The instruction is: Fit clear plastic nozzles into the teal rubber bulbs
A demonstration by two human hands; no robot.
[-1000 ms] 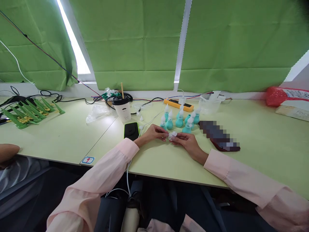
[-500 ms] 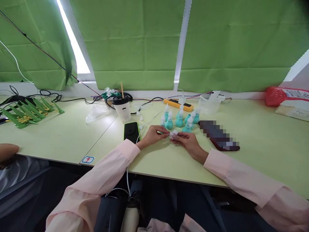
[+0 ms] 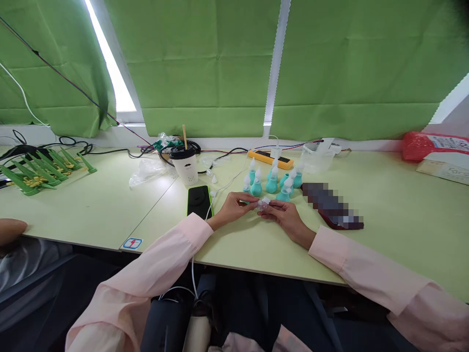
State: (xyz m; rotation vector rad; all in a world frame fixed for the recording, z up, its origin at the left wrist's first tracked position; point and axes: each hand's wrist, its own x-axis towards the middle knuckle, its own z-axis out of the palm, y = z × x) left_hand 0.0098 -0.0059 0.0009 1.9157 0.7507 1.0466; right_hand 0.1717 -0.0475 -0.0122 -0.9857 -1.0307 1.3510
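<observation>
Between my fingertips is a small clear, whitish plastic piece (image 3: pixel 263 203), too small to name more exactly. My left hand (image 3: pixel 233 208) pinches it from the left, fingers closed. On its other side my right hand (image 3: pixel 289 219) grips it with thumb and fingers. Just beyond my hands stand several turquoise squeeze bulbs (image 3: pixel 271 184) with translucent white pointed tips, most of them upright. A small white tip (image 3: pixel 214 179) rests on the table left of the bulbs.
On the pale yellow-green table (image 3: pixel 399 215) lie a black phone with a green edge (image 3: pixel 199 201), a dark red-edged phone (image 3: pixel 331 205) and an orange power strip (image 3: pixel 270 159). A lidded cup (image 3: pixel 185 166), plastic bag (image 3: pixel 150 173), clear tub (image 3: pixel 315 157) and green pointed pieces (image 3: pixel 40 168) stand farther off. Someone's arm (image 3: pixel 10 231) shows at left.
Both hands stay almost in place around the clear plastic piece, which looks slightly turned. The whole view has shifted a little.
</observation>
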